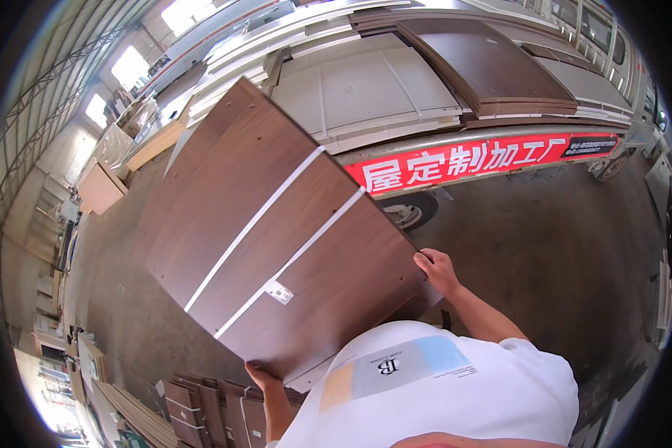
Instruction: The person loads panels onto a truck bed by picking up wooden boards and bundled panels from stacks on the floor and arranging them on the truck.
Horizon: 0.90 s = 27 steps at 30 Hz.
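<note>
A bundle of dark brown wood-grain panels, bound by two white straps, is held tilted in front of my body. My right hand grips its right edge, with the thumb on the top face and the other fingers mostly hidden. At the lower left edge, my left hand supports the bundle, its fingers largely out of sight beneath. A small white label sits by one strap. The bundle's near end lies close to my white shirt.
Ahead stands a flatbed truck with a red banner along its side and a wheel below. Strapped grey panels and brown panels are stacked on its bed. More brown bundles stand behind at the lower left; a concrete floor spreads around.
</note>
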### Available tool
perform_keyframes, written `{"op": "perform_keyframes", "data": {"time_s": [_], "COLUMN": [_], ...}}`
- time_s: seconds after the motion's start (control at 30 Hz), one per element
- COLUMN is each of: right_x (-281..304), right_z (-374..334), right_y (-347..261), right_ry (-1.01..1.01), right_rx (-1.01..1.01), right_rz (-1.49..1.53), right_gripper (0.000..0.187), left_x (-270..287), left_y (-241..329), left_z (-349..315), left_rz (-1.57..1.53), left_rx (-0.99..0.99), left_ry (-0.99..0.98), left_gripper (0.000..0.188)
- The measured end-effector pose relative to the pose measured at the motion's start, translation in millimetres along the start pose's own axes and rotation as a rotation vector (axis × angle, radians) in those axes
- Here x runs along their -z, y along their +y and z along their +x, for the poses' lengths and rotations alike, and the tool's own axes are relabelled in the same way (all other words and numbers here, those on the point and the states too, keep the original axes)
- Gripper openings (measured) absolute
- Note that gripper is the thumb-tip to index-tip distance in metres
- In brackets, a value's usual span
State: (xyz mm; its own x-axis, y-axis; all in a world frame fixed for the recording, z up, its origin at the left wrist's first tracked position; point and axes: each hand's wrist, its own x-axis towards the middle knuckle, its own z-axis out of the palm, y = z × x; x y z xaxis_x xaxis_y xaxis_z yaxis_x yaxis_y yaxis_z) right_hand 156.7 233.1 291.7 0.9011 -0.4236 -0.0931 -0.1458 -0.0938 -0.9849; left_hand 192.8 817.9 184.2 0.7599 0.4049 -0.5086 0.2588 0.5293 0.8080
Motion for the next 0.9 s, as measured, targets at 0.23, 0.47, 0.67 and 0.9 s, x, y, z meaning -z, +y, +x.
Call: {"op": "perform_keyframes", "data": {"time_s": [0.23,0.47,0.67,0.9], "right_x": [39,81,162,201], "right_z": [67,154,264,308], "right_y": [13,6,-55,-136], "right_ry": [0.206,0.452,0.447,0.410], "right_rx": [0.089,0.050,0.025,0.289], "right_rz": [0.044,0.047,0.158,-1.056], "right_gripper": [0.034,0.040,0.064,0.102], "left_x": [-151,-362,-558,-652], "left_y": [3,42,89,85], "left_z": [81,136,108,11], "left_rz": [0.016,0.128,0.334,1.481], "left_rx": [0.004,0.109,0.064,-1.183], "left_ry": [-0.202,-0.562,-0.893,-1.109], "left_gripper": [0.042,0.047,0.048,0.081]}}
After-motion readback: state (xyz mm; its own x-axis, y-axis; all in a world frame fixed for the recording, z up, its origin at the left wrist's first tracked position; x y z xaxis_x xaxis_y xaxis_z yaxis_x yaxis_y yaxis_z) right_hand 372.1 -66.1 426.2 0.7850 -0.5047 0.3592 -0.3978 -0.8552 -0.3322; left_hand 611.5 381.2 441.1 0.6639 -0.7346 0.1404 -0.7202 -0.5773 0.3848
